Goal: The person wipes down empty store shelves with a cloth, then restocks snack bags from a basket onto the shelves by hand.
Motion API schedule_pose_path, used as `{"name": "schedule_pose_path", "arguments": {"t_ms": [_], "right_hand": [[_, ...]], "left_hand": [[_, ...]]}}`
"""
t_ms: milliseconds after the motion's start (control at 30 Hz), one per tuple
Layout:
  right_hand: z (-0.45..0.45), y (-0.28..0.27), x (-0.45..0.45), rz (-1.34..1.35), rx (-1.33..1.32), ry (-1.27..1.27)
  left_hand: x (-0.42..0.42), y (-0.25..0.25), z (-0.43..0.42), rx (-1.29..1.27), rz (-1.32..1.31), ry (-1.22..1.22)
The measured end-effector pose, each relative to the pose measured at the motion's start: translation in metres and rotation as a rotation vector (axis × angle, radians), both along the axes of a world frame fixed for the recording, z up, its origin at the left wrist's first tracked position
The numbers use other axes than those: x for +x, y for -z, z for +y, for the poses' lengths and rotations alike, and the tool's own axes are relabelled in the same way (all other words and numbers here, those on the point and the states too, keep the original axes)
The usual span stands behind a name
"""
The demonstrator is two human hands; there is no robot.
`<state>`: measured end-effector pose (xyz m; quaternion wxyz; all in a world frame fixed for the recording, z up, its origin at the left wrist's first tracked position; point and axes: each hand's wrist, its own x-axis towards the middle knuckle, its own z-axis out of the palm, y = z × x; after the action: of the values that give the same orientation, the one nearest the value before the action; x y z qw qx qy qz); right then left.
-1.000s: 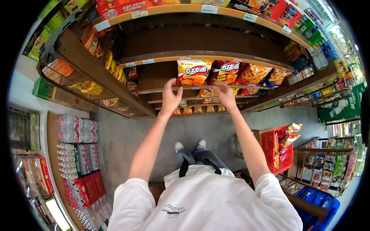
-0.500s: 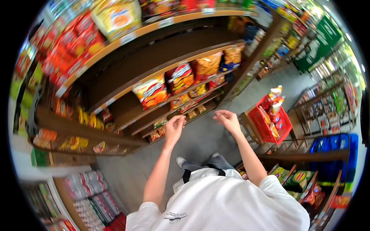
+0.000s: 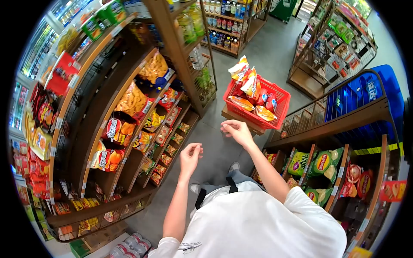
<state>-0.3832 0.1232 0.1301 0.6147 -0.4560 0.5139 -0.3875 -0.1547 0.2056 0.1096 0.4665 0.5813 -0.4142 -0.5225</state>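
Note:
My left hand (image 3: 190, 157) hovers over the floor between the shelves, its fingers curled together and nothing showing in them. Higher and to the right, my right hand (image 3: 237, 131) is in the air with loosely bent, slightly parted fingers; it holds nothing visible. Just beyond it is a red shopping basket (image 3: 282, 117) filled with several snack bags, among them an orange-and-white bag (image 3: 251, 87) sticking up. The basket rests on a cardboard box (image 3: 244, 120). Neither hand touches the basket or a shelf.
To the left stands a snack shelf (image 3: 76, 124) with chip bags (image 3: 108, 159) on its tiers. At the right is another rack with green chip bags (image 3: 325, 161), beside blue bins (image 3: 389, 99). A wire display rack (image 3: 331, 51) and drink shelves (image 3: 223, 26) stand farther off.
My view has turned to the right, so the basket now lies ahead and the snack shelf has swung left. Both hands keep much the same pose, with nothing picked up.

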Motion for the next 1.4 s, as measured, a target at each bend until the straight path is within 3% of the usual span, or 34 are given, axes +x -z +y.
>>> {"name": "schedule_pose_path", "arguments": {"t_ms": [233,533,633,867,933,1267,1400], "right_hand": [[-0.015,0.013,-0.106,0.032,0.032,0.263],[-0.035,0.019,-0.174,0.093,0.163,0.455],[-0.049,0.023,-0.187,0.206,0.161,0.439],[-0.075,0.093,-0.192,0.592,0.15,0.331],[-0.081,0.093,-0.184,0.588,0.16,0.375],[-0.108,0.061,-0.195,0.586,0.266,0.337],[-0.131,0.068,-0.215,0.553,0.153,0.286]], "left_hand": [[-0.099,0.005,-0.044,0.09,-0.034,0.227],[-0.164,0.013,-0.133,0.112,-0.071,0.399],[-0.183,0.028,-0.169,0.076,-0.096,0.319],[-0.207,0.081,-0.253,-0.125,-0.289,0.245],[-0.213,0.088,-0.273,-0.141,-0.415,0.227],[-0.236,0.088,-0.331,-0.001,-0.474,0.498],[-0.255,0.091,-0.341,-0.155,-0.628,0.432]]}}
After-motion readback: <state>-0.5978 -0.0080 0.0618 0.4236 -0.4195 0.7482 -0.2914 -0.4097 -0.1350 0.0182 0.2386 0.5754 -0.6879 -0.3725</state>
